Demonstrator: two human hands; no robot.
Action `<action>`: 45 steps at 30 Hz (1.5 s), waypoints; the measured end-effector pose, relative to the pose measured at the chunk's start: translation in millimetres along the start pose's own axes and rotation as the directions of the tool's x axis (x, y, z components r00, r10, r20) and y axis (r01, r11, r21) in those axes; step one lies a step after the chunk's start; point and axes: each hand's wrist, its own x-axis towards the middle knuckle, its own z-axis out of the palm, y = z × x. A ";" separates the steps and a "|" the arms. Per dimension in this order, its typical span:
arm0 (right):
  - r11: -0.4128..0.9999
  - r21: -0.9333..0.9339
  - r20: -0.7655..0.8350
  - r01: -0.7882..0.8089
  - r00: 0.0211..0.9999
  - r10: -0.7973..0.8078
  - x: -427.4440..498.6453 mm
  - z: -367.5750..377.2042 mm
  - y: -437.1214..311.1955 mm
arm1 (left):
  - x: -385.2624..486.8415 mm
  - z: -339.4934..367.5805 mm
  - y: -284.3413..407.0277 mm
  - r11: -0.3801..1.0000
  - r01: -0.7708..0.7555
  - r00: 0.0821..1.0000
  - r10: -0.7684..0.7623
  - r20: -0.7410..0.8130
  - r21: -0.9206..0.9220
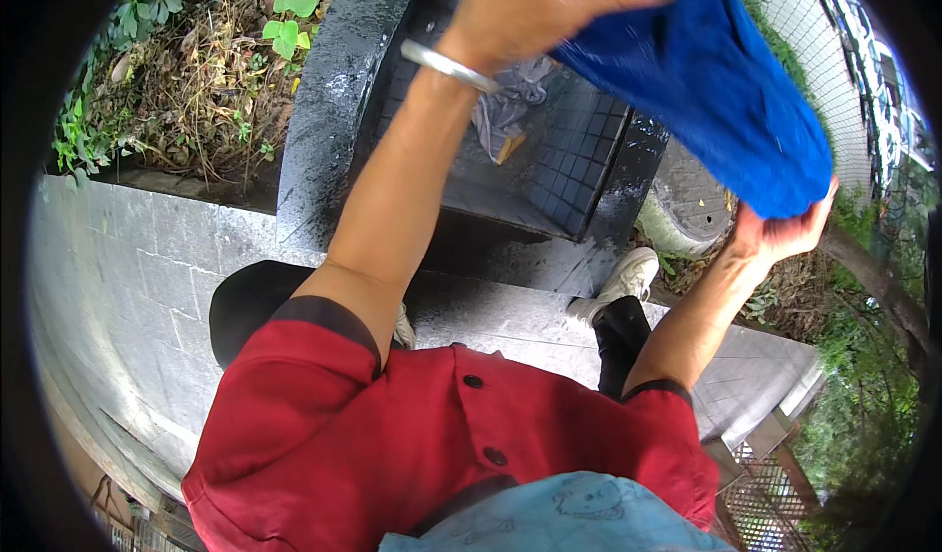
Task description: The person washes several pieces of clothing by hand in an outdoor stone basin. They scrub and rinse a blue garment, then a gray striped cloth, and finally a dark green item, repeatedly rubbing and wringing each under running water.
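A blue cloth is stretched between my two hands at the upper right. My left hand, with a silver bangle on its wrist, grips the cloth's upper left part near the top edge of the view. At the lower right end of the cloth, my right hand has its fingers partly hidden behind the fabric and holds it there. Below and between my arms is a dark tiled basin with water in it. A grey cloth with a yellowish piece at its end lies in the basin, partly hidden by my left wrist.
Wet dark stone rims the basin. Planted soil with dry leaves lies at the left. A round stone cover, a wire fence and a tree branch are at the right. Grey paving runs below, around my shoes.
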 end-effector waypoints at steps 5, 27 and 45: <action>0.852 -0.105 -0.248 -0.513 0.843 0.477 -41.7 -18.8 68.1 | -29.7 53.1 -30.4 0.874 -0.055 0.877 -0.189 0.442 0.483; 0.840 -0.523 -0.124 -0.144 0.988 0.092 -27.2 -111.1 149.0 | -200.3 -159.8 -287.5 0.110 0.984 0.002 -0.797 -0.604 -0.142; 0.579 -0.815 -0.171 -0.023 0.964 -0.202 -41.6 -165.6 217.9 | -220.1 -173.4 -341.9 0.628 0.434 0.098 -0.745 -0.659 -0.646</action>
